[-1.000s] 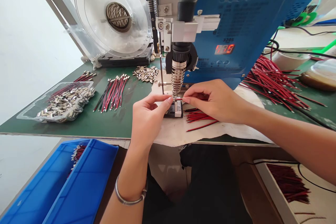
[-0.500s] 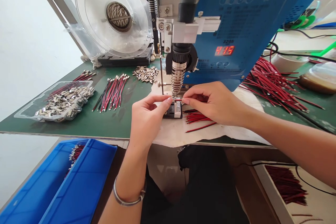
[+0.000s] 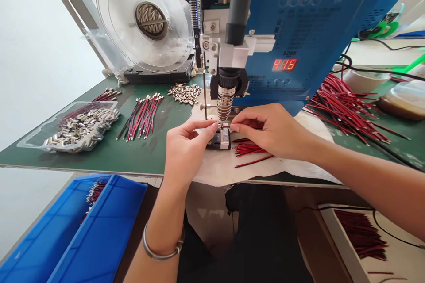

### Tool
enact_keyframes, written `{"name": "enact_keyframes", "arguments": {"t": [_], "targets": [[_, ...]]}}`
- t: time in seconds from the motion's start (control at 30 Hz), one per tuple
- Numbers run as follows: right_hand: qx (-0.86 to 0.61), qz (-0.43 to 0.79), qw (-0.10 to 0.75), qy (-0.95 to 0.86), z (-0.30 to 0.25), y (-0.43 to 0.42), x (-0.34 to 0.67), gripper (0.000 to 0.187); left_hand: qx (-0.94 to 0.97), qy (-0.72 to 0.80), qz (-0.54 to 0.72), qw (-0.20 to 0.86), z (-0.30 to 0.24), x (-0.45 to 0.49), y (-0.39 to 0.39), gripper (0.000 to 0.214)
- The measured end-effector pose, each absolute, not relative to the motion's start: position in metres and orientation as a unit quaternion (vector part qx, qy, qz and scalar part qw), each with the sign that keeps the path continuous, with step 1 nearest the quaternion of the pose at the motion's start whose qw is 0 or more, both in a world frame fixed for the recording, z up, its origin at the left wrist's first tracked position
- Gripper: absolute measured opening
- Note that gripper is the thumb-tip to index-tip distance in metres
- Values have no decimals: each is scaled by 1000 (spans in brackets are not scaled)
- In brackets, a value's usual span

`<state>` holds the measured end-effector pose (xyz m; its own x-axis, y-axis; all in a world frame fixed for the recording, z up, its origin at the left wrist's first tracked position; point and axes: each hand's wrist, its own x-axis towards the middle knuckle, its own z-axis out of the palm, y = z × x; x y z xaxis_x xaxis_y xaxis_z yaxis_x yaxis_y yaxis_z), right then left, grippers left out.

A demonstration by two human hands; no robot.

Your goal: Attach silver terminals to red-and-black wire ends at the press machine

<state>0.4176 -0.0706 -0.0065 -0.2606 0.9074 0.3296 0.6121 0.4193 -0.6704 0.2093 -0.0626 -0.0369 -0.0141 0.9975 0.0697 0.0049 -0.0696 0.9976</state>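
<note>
My left hand [image 3: 186, 148] is closed in a pinch at the left side of a small soldering jig [image 3: 225, 139]; what sits between its fingertips is too small to make out. From the right, my right hand [image 3: 270, 130] pinches a red wire [image 3: 226, 126], its end reaching over the jig. Directly above, the spring-wrapped soldering iron [image 3: 226, 101] points down between my two hands, its tip close to the wire end. Below my right hand, several red and black wires [image 3: 250, 148] lie on a white cloth [image 3: 215, 170].
A blue soldering machine [image 3: 282, 17] with red displays stands behind. To the left are a clear tray [image 3: 28, 142] of metal connectors, a loose connector pile [image 3: 185, 93] and finished wires [image 3: 144, 117]. Blue bins [image 3: 99, 230] sit below; a wire heap [image 3: 345, 106] lies right.
The soldering head has come down slightly, and the upper display digits have changed. Both hands stay in the same place.
</note>
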Motion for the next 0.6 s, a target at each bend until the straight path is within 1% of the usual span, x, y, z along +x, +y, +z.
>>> {"name": "enact_keyframes", "arguments": {"t": [0.17, 0.37, 0.6], "targets": [[-496, 202, 352, -768, -5, -70, 416, 21, 514, 485, 523, 476, -37, 210, -63, 20], [-501, 188, 339, -774, -6, -70, 417, 22, 517, 485, 524, 472, -37, 209, -63, 19], [-499, 201, 354, -765, -6, -70, 417, 21, 515, 484, 526, 473, -37, 209, -63, 19]]}}
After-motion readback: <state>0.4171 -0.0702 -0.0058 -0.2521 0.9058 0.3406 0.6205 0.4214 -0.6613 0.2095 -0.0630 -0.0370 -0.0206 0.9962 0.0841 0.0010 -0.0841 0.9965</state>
